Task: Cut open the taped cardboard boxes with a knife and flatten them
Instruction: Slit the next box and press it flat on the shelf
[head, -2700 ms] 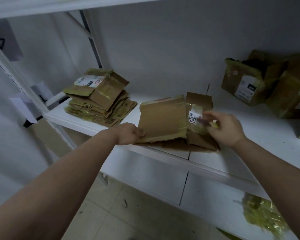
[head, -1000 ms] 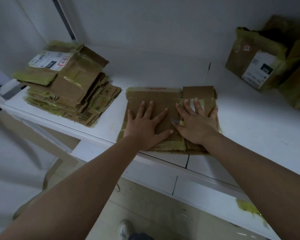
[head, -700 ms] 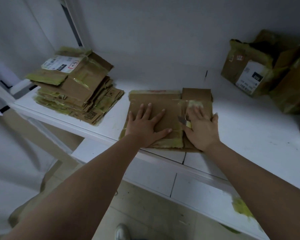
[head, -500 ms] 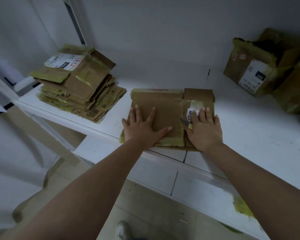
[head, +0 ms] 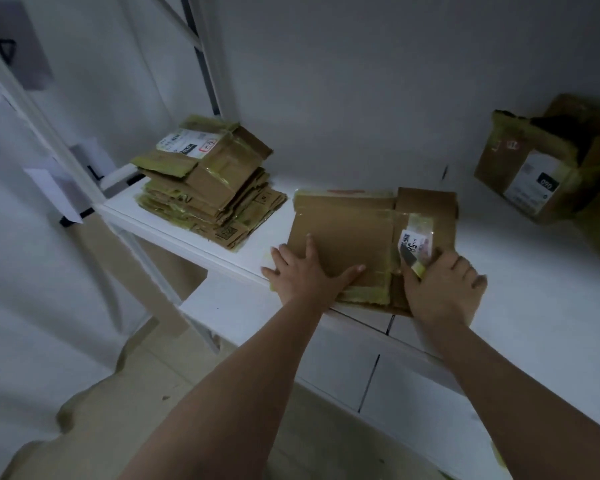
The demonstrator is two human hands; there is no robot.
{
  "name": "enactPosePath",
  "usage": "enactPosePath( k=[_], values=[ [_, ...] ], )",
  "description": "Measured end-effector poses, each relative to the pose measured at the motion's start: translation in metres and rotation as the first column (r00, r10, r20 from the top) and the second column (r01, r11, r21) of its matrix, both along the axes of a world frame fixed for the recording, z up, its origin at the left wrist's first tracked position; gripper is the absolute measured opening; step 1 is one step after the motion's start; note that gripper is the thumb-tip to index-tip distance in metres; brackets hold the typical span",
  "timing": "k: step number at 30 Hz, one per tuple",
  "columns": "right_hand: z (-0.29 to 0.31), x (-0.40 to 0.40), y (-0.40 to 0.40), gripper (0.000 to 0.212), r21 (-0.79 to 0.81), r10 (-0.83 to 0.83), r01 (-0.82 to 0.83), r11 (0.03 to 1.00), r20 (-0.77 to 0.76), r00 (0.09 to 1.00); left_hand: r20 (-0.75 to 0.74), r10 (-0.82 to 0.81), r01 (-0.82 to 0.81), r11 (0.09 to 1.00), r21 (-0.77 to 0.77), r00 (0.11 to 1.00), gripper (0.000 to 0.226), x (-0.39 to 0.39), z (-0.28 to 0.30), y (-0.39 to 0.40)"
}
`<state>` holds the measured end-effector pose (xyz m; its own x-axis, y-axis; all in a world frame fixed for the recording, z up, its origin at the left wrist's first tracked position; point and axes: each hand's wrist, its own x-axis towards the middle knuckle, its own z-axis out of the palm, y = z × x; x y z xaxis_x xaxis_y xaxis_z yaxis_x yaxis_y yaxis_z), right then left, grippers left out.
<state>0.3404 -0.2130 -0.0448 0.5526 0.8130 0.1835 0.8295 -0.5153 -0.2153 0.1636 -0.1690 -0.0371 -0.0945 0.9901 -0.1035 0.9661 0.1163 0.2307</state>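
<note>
The cardboard box [head: 354, 237] lies squashed flat on the white shelf [head: 534, 289], close to the front edge, with a white label [head: 417, 244] on its right part. My left hand [head: 305, 271] lies on it with straight, spread fingers, so I think it is pressing the box down to keep it flat and stop it sliding. My right hand [head: 442, 287] sits at the box's right near corner, fingers curled around the knife [head: 411, 263]. The blade pokes out over the box beside the label, so it stays ready for the next cut. To the left is a pile of flat boxes [head: 208, 188]. I think this one goes there next. Far right, the taped boxes [head: 541, 168] wait, not yet flattened.
</note>
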Motion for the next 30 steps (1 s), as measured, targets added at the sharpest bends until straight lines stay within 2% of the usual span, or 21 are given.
enactPosePath(
  k=[2, 4, 7, 11, 15, 18, 25, 30],
  values=[
    [0.0, -0.001, -0.004, 0.06, 0.143, 0.035, -0.027, 0.989, -0.053, 0.998, 0.012, -0.01, 0.01, 0.999, 0.035, 1.0, 0.118, -0.002, 0.001, -0.003],
    [0.0, -0.002, -0.007, 0.061, 0.218, 0.062, -0.044, 0.975, -0.078, 0.995, -0.004, -0.025, 0.026, 0.995, 0.1, 1.0, 0.118, -0.005, 0.003, -0.006],
    [-0.001, -0.004, -0.008, 0.064, 0.233, 0.074, -0.058, 0.971, -0.062, 0.995, -0.06, -0.041, 0.054, 0.975, 0.217, 0.997, 0.117, -0.007, 0.012, -0.009],
    [0.008, -0.012, -0.001, 0.058, 0.229, 0.022, -0.012, 0.973, -0.038, 0.999, -0.167, -0.136, 0.184, 0.927, 0.326, 0.977, 0.119, -0.012, 0.038, 0.005],
    [0.044, -0.036, 0.022, 0.057, 0.288, -0.001, 0.028, 0.957, -0.095, 0.995, -0.273, -0.201, 0.311, 0.833, 0.458, 0.941, 0.12, -0.04, 0.082, 0.038],
    [0.079, -0.065, 0.048, 0.054, 0.327, 0.018, 0.016, 0.945, -0.101, 0.995, -0.279, -0.188, 0.314, 0.791, 0.525, 0.942, 0.118, -0.078, 0.114, 0.067],
    [0.13, -0.164, 0.107, 0.057, 0.334, 0.099, -0.03, 0.942, -0.19, 0.977, -0.306, -0.18, 0.333, 0.743, 0.58, 0.935, 0.115, -0.192, 0.159, 0.133],
    [0.15, -0.224, 0.144, 0.046, 0.342, 0.159, -0.072, 0.937, -0.234, 0.959, -0.322, -0.155, 0.321, 0.758, 0.567, 0.934, 0.115, -0.257, 0.179, 0.169]
  ],
)
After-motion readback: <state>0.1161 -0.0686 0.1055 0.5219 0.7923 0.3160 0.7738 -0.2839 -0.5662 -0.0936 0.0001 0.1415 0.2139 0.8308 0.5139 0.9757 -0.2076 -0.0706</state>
